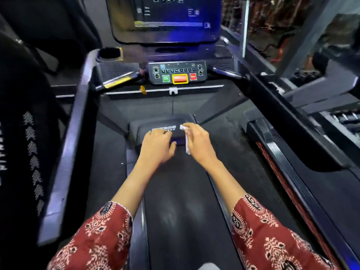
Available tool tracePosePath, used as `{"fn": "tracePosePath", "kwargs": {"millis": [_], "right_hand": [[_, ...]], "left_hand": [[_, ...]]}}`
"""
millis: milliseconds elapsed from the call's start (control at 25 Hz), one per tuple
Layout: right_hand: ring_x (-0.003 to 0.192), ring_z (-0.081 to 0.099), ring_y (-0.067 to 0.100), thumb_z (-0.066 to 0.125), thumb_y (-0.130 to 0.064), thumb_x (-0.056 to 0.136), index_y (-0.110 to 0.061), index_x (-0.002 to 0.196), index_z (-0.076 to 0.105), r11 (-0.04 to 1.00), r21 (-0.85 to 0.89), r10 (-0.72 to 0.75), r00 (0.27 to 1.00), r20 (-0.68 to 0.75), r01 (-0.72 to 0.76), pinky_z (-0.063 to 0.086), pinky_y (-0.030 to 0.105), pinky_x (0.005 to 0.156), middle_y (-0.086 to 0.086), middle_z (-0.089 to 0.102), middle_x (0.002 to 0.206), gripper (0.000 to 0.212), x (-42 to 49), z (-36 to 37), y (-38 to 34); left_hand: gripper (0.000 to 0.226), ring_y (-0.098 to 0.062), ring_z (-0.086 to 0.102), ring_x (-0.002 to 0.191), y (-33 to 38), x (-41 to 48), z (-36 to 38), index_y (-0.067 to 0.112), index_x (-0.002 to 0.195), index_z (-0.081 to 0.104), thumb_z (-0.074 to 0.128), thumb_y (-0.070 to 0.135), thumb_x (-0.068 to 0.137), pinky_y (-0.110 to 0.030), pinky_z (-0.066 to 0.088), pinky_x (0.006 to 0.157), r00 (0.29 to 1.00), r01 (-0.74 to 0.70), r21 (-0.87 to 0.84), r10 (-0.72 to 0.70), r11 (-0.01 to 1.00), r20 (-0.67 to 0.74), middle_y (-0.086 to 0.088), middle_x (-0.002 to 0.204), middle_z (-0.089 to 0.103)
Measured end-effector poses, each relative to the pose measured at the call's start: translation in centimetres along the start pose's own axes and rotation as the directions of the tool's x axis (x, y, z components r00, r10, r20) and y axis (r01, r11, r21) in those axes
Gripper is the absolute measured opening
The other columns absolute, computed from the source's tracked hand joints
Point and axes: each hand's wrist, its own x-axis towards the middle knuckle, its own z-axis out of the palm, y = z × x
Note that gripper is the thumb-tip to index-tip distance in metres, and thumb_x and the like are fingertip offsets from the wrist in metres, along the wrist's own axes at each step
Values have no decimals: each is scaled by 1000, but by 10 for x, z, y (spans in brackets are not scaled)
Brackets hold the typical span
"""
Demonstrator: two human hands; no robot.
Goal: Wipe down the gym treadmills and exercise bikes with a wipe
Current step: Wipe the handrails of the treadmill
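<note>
I can read very little here. On the black panel (11, 152) at the left edge, white capitals run sideways; I make out "FITNE", and the rest is cut off. The white logo (164, 128) on the motor cover (136, 131) is too blurred to read. Button labels on the control panel (177, 72) and the lines on the screen (167, 16) are too small and smeared to make out.
</note>
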Motion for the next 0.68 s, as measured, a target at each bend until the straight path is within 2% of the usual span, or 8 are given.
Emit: {"fn": "tracePosePath", "kwargs": {"millis": [80,200,280,400,480,560,680], "right_hand": [[101,60,36,43,0,97,8,110,63,995,22,-96,995,26,96,38,25,91,20,65,108,25,22,15,-3],[102,60,33,44,-3,99,4,111,63,990,82,-119,987,109,110,41,32,93,17,65,109,24,58,42,4],[101,61,35,44,-2,98,5,111,63,978,112,-189,971,146,174,39,26,90,20,65,107,24,89,59,7],[96,63,37,45,1,95,8,107,64,934,181,-343,915,213,308,36,21,84,22,66,103,23,140,82,6],[98,61,33,44,-3,99,4,110,63,925,241,-355,893,279,292,37,22,85,19,66,105,23,172,94,5],[100,60,30,45,-5,100,2,112,63,903,299,-398,861,318,307,40,23,87,17,65,107,23,202,109,5],[101,60,30,45,-5,100,3,114,62,873,359,-456,815,358,331,35,17,85,19,64,109,24,230,129,1]], "left_hand": [[23,-39,61,67,-17,9,-5,-4,78,67,78,11,66,-40,47,59,998,57,33,-56,998,-13,-20,68,63],[20,-39,60,75,-43,26,-6,-2,80,65,72,16,74,-41,45,63,984,177,75,-176,981,-15,-20,74,62],[21,-39,59,77,-60,41,-4,-1,81,65,69,18,76,-41,45,64,964,265,103,-261,959,-54,-19,76,63],[21,-39,60,67,-80,66,-5,-1,77,66,72,17,68,-40,47,57,925,376,123,-364,919,-110,-18,69,62],[20,-37,60,62,-88,83,-7,-1,71,65,72,18,65,-39,48,54,896,442,146,-430,885,-111,-17,65,61],[23,-35,60,60,-97,98,-10,1,69,65,61,23,67,-38,48,52,856,516,163,-500,841,-130,-15,63,60],[33,-34,61,65,-113,107,-9,1,72,66,50,30,72,-39,50,56,798,603,177,-583,778,-155,-13,68,63]]}}
